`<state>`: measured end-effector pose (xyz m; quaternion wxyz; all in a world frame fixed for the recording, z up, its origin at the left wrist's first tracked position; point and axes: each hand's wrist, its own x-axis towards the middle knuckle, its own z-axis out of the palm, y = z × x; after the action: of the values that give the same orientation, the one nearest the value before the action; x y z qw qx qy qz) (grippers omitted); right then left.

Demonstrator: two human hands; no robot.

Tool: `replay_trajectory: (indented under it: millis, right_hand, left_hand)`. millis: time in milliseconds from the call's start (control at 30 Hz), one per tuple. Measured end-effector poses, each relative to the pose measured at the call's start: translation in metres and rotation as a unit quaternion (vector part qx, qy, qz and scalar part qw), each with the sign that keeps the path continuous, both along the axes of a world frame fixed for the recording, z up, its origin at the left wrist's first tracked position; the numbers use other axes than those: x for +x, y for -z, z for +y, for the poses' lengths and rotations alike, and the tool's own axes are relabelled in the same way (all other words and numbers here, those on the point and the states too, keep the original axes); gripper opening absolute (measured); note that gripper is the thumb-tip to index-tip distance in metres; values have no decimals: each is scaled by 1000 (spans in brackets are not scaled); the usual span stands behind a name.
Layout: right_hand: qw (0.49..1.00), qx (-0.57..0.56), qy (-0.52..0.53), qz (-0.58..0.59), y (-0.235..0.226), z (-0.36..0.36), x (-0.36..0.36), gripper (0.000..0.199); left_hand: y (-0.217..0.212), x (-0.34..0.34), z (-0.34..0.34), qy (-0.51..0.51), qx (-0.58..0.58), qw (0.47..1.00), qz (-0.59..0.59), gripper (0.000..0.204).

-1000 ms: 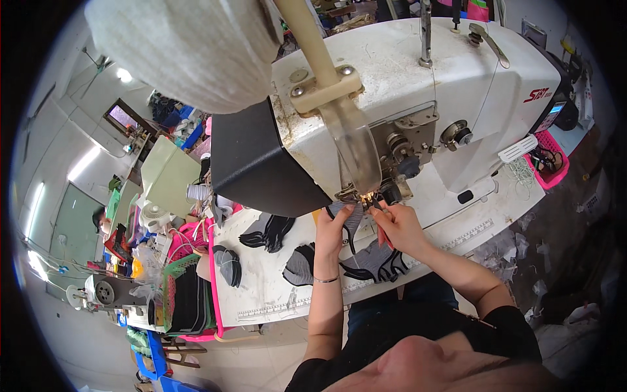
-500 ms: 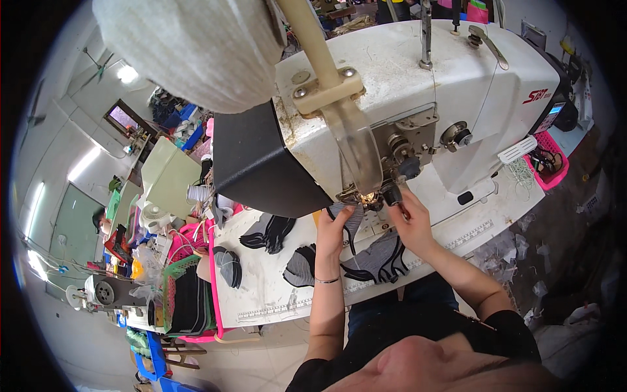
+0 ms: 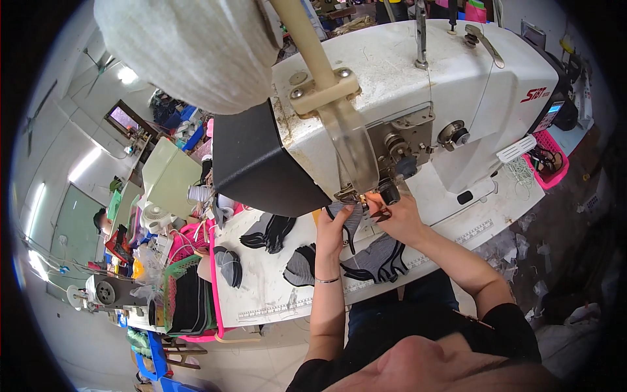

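Note:
My left hand (image 3: 332, 230) pinches a grey knit fabric piece with black edging (image 3: 353, 225) just under the needle area of a white sewing machine (image 3: 366, 85). Beside it, my right hand (image 3: 401, 219) is closed around a small dark tool (image 3: 381, 213) that looks like thread snips, its tip pointing at the fabric. The machine's small lamp makes my fingers glow orange there. Between my forearms, a larger grey and black piece (image 3: 379, 258) hangs at the table's near edge. Left of my wrist lies another grey piece with black trim (image 3: 300, 266).
More grey and black pieces (image 3: 269, 232) and a small stack (image 3: 228, 266) lie on the white table (image 3: 261, 297). A green basket (image 3: 168, 294) of dark pieces stands at left. A pink basket (image 3: 554, 163) sits at right. The white padded bundle (image 3: 189, 52) hangs above left.
My right hand has moved left toward the fabric by the needle, bringing the small dark tool's tip into view. My left hand keeps its hold on the fabric.

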<state>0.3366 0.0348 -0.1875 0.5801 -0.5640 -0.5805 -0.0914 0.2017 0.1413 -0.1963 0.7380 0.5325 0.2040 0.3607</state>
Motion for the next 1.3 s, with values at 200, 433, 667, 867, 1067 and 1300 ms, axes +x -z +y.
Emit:
replay_trajectory:
  millis: [200,433,667,867,1067,1300]
  right_hand:
    - [979,-12,-52,199,16,3,-3,15]
    - [971,-32,-99,214,3,-18,-12,10]
    - [875,-163,-62,452,72,-23,17,25]
    - [944,-127,-45,300,20,-26,6,38]
    - [984,22,-7,177,12,-31,22,41]
    - [999,-38,30,5,7,-30,30,62]
  left_hand:
    - [6,0,3,-6,12,1000,0,18]
    - [2,0,2,3,-4,1000,3,17]
    - [3,0,4,6,3,1000,-7,21]
    - [3,-1,5,12,5,1000,10,21]
    - [-1,-2,5,13,10,1000,23,21]
    - [-1,-2,8,17,23,999,25,24]
